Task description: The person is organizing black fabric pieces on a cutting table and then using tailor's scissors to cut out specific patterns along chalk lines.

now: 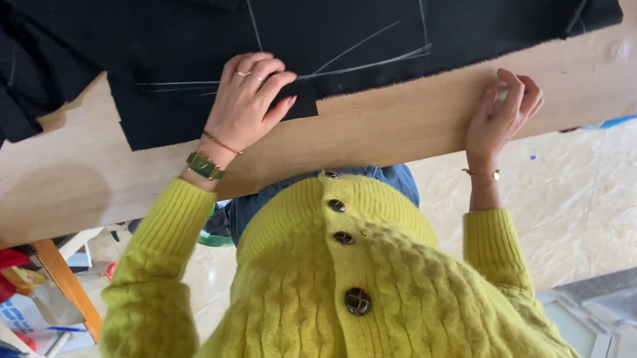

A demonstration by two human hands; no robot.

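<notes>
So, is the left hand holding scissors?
No, the left hand lies flat on the chalk-marked black fabric, with no tool in it.

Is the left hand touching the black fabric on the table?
Touching. The head view shows the left hand lying flat on the chalk-marked black fabric, fingers spread over its edge.

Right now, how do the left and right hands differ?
Left hand lies flat on the black fabric; right hand is curled on the bare wooden table by the fabric's edge. Left wrist carries a green watch; right wrist a thin gold bracelet. Both wear yellow knit sleeves.
</notes>
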